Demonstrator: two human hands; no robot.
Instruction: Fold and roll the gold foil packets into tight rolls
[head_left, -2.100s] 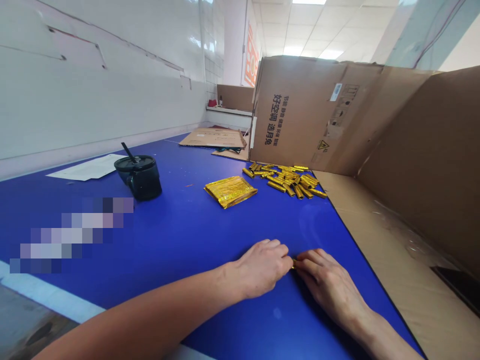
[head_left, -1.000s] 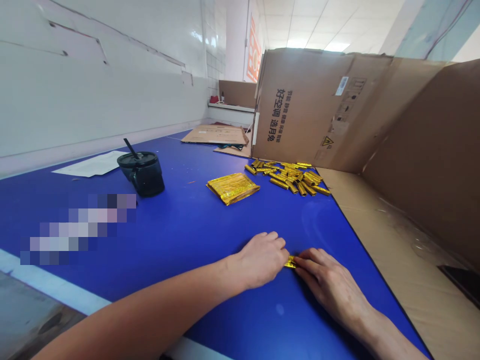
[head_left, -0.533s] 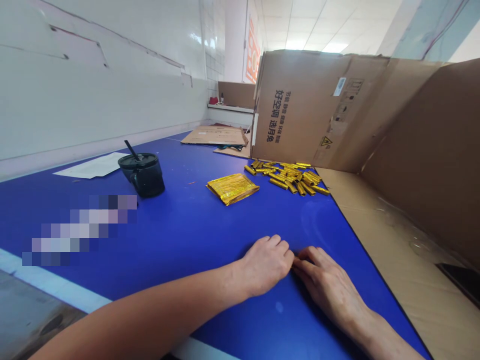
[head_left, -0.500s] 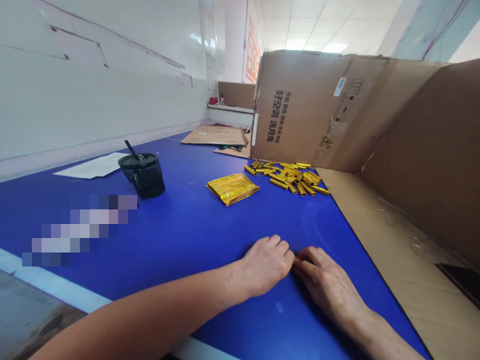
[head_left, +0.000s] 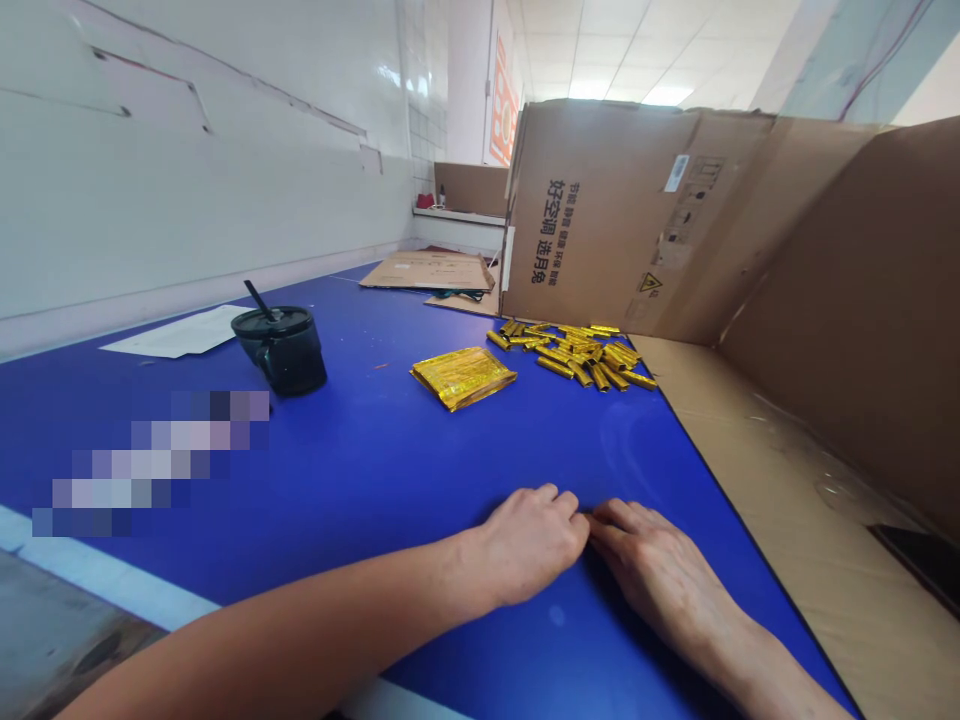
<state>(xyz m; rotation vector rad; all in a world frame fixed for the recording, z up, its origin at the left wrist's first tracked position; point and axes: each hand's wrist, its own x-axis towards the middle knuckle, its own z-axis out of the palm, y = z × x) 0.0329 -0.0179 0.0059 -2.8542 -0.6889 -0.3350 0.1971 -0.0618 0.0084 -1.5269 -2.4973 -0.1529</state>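
My left hand (head_left: 534, 540) and my right hand (head_left: 646, 550) meet at the fingertips low over the blue table (head_left: 360, 480). Both are closed, with fingers curled and pressed together. Whatever lies between them is hidden behind the knuckles; I cannot make it out. Beyond my left hand lies a flat stack of shiny gold foil sheets (head_left: 463, 378). Farther right, a loose heap of small gold rolls (head_left: 581, 352) is spread near the table's edge.
A dark lidded mug (head_left: 289, 350) with a straw stands at the left, by white paper (head_left: 180, 332). A large cardboard box (head_left: 607, 210) walls off the back and right. Flat cardboard (head_left: 427, 270) lies at the far end. A pixelated patch covers the left front.
Both hands stay together at the fingertips and sit slightly lower in the picture. The foil stack and the gold rolls have not moved; the view has shifted a little.
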